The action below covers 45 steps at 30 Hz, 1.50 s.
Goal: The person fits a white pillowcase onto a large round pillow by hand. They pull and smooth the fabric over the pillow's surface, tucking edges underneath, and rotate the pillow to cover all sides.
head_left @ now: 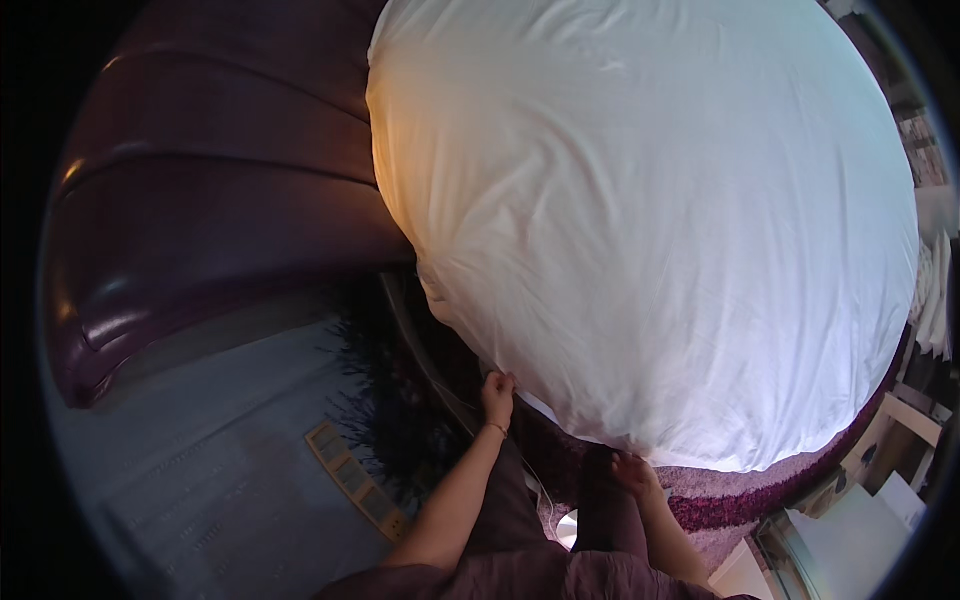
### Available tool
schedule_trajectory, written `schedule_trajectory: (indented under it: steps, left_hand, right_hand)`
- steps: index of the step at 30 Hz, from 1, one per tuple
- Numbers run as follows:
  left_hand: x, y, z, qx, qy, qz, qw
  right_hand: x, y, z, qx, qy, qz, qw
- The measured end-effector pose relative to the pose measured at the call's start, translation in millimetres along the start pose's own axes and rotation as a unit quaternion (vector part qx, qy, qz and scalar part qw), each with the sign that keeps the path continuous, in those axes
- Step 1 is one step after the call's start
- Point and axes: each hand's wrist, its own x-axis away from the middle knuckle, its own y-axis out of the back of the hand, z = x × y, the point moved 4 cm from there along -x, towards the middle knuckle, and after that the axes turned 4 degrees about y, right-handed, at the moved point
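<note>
A white fitted sheet (630,225) covers a mattress and curves down over its near edge, with wrinkles gathered at the near left corner. My left hand (499,397), a thin bracelet at its wrist, pinches the sheet's lower edge near that corner. My right hand (636,474) is at the bottom hem further right, palm turned up, with its fingertips curled against the fabric. The tips of both hands are partly hidden at the hem. Below the hem the mattress underside and bed base are in shadow.
A dark purple padded leather headboard (210,202) borders the bed on the left. Purple shaggy rug (712,510) lies underfoot. A thin white cable (541,487) runs near my legs to a white round object (568,529). A wooden framed panel (352,480) lies left; furniture (892,435) stands right.
</note>
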Motion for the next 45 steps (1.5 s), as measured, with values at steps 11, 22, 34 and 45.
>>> schedule_trajectory:
  steps: [11, 22, 34, 45]
  left_hand:
    - [30.3, 3.4, 19.6, -0.053, -0.026, 0.112, 0.992]
    - [-53.9, -26.1, -6.9, 0.265, 0.090, 0.032, 0.959]
    - [-6.5, -63.0, 20.2, 0.390, 0.323, 0.115, 0.854]
    - [-12.8, -87.1, 64.8, 0.540, 0.348, 0.296, 0.707]
  right_hand:
    - [-41.1, -10.7, -29.0, -0.002, 0.077, 0.032, 0.997]
    - [22.2, 144.2, 23.5, 0.019, 0.145, -0.258, 0.955]
    - [-81.1, -63.0, -77.9, -0.084, 0.004, 0.102, 0.991]
    - [-119.3, -136.5, -104.8, -0.405, -0.111, 0.190, 0.887]
